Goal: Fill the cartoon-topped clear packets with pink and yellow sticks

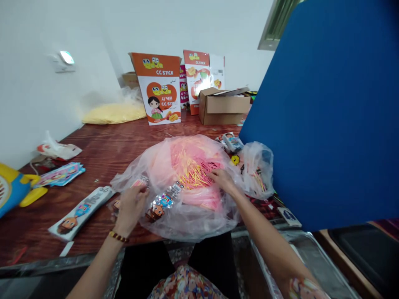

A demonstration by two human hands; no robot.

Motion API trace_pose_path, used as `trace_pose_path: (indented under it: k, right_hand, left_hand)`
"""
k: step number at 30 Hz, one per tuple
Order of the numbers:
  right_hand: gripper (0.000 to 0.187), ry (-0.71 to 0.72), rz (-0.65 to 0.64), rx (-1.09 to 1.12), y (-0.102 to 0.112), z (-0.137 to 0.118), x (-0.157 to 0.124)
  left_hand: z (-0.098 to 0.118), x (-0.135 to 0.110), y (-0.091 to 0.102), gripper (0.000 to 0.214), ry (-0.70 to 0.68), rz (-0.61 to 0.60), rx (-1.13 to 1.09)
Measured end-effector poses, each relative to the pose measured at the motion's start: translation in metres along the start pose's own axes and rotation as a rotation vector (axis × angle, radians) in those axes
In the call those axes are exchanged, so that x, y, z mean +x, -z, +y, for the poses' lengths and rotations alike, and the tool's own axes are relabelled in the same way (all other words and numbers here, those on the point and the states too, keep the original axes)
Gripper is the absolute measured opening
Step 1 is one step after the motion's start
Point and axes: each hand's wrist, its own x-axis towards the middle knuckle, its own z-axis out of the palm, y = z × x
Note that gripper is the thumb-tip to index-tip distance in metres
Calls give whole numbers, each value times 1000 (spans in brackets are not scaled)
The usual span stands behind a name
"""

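Two "CC STICK" cartons (164, 113); right hand (223, 180) at pink-yellow sticks (197, 176), left hand (132, 205) at packet (141, 180); both grips unclear

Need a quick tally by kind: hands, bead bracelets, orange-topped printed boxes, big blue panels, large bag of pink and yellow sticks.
Hands: 2 (left hand, right hand)
Bead bracelet: 1
Orange-topped boxes: 2 (front box, rear box)
Blue panel: 1
Large stick bag: 1
Total: 7

Left forearm (101, 259) and right forearm (264, 226) reach forward, the left hand (132, 207) curled, the right hand (222, 180) angled inward.
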Motion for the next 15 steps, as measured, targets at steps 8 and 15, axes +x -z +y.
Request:
trace_pose_path:
  k: [8,15]
  right_hand:
    - [28,-63,-310,-446,-5,-38,23]
    - [42,-140,-416,-580,-28,-52,39]
  left_hand:
    - [44,-13,-40,33,-99,-61,182]
    - [53,-3,-39,22,-82,-38,133]
